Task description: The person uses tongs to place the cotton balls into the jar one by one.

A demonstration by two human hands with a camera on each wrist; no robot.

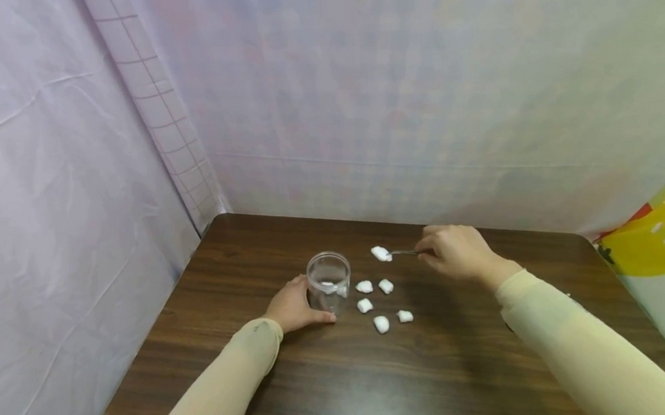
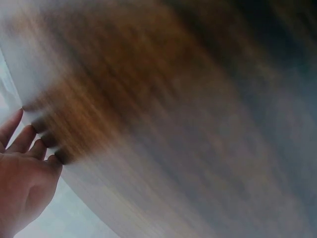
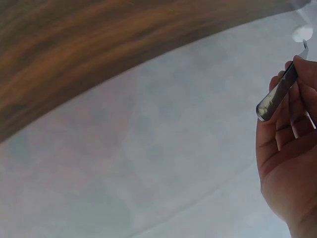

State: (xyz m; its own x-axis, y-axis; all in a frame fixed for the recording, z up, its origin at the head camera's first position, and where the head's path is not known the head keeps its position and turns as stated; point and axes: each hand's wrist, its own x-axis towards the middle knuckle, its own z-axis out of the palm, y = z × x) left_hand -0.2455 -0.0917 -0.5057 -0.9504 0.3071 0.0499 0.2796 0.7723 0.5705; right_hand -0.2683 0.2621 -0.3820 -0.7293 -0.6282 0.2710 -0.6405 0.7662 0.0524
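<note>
Two pale sleeves (image 1: 212, 389) reach across the dark worktop (image 1: 333, 387), where the left hand (image 1: 293, 305) has its fingers curved round a clear cup (image 1: 330, 270). The right hand's (image 1: 458, 251) fingers are clamped on tweezers (image 1: 406, 252) gripping a cotton ball (image 1: 380, 253); five loose cotton balls (image 1: 381, 324) lie right of the cup, and a curtain (image 1: 389, 100) hangs behind.

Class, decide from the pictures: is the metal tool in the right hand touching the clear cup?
Apart. The head view shows it: brown tabletop is plainly visible between the metal tool and the clear cup.
</note>
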